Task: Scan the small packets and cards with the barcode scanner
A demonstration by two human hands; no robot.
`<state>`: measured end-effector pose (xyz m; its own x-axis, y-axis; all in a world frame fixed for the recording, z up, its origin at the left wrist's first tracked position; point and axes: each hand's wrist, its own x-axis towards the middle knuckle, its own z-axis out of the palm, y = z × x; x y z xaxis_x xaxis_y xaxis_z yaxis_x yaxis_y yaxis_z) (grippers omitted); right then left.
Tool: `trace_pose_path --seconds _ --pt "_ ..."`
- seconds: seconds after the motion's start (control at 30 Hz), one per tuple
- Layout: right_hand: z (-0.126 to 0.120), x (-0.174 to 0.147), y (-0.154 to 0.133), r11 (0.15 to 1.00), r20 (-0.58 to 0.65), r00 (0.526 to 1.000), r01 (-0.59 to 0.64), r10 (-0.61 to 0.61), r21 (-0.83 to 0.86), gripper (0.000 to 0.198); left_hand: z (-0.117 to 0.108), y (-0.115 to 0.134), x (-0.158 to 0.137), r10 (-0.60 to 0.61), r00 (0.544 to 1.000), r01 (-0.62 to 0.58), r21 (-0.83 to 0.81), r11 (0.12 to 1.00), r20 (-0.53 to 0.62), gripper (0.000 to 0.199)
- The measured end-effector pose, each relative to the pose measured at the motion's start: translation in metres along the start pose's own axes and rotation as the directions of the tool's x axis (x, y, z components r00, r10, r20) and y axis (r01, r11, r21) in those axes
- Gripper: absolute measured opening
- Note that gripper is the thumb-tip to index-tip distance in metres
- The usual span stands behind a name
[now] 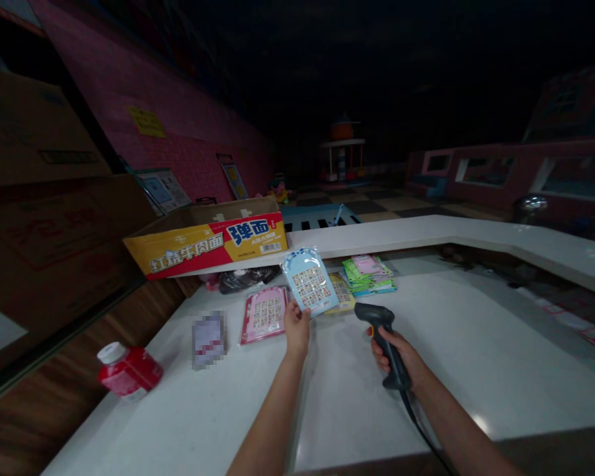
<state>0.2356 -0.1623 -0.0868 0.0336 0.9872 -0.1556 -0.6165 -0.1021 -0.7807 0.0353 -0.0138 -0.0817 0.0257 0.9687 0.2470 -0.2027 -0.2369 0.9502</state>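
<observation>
The left hand [297, 328] pinched the blue packet [308, 281] by its lower edge, the packet's long axis pointing away; the right hand [409, 360] gripped the scanner [395, 367], its head apart from the packet, to its right, above the table [347, 403].

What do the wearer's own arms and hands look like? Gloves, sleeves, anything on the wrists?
Left hand and right hand: bare, ungloved. Left forearm and right forearm: no sleeve in view. No watch or band shows at either wrist.
</observation>
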Motion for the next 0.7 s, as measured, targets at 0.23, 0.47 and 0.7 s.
trace_pose_path --seconds 0.23,0.47,0.7 --pt "0.022 -0.017 -0.004 0.955 -0.225 0.972 0.003 -0.073 -0.296 0.042 0.018 -0.050 0.021 0.153 0.984 -0.147 0.068 0.987 -0.088 0.031" --pt "0.047 -0.036 -0.010 0.891 -0.198 0.971 0.029 -0.132 -0.454 0.045 0.016 -0.051 0.019 0.147 0.987 -0.143 0.059 0.988 -0.070 0.025" --pt "0.048 -0.042 -0.016 0.878 -0.197 0.969 0.039 -0.150 -0.477 0.047 0.019 -0.047 0.018 0.125 0.989 -0.118 0.098 0.988 -0.073 0.019"
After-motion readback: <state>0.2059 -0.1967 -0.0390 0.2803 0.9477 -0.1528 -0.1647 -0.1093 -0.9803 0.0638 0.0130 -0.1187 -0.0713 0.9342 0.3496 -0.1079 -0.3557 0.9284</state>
